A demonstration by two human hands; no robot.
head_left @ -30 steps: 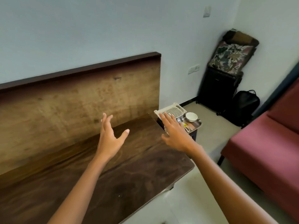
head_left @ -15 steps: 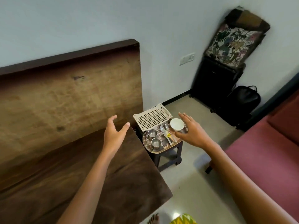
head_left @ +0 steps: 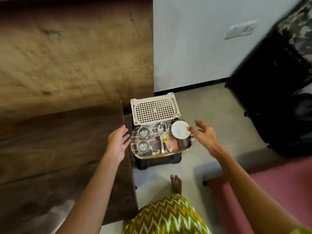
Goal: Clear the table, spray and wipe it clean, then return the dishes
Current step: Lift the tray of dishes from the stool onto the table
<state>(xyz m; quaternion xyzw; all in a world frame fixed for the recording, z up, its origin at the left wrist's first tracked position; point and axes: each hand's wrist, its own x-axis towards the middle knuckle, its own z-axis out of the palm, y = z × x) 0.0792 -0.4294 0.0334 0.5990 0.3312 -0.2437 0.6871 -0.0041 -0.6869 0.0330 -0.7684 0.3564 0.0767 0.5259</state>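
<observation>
A patterned tray (head_left: 168,153) sits on a small black stool (head_left: 158,162) beside the dark wooden table (head_left: 64,149). On the tray are two small steel cups (head_left: 143,132) (head_left: 142,146), two steel spoons (head_left: 161,137), a white bowl (head_left: 180,129) and a steel glass (head_left: 183,143). A cream perforated basket (head_left: 154,110) rests at the tray's far edge. My left hand (head_left: 118,142) hovers open at the tray's left rim, over the table's corner. At the right side my right hand (head_left: 202,134) is open, fingertips at the white bowl's edge.
A maroon sofa (head_left: 270,191) stands at the lower right. Black luggage (head_left: 278,98) lines the wall on the right. My bare foot (head_left: 176,183) stands on the grey floor just before the stool. A wooden panel (head_left: 76,56) rises behind the table.
The view has swung down and closer to the stool. Both hands have moved from above the table toward the tray, one to each side of it.
</observation>
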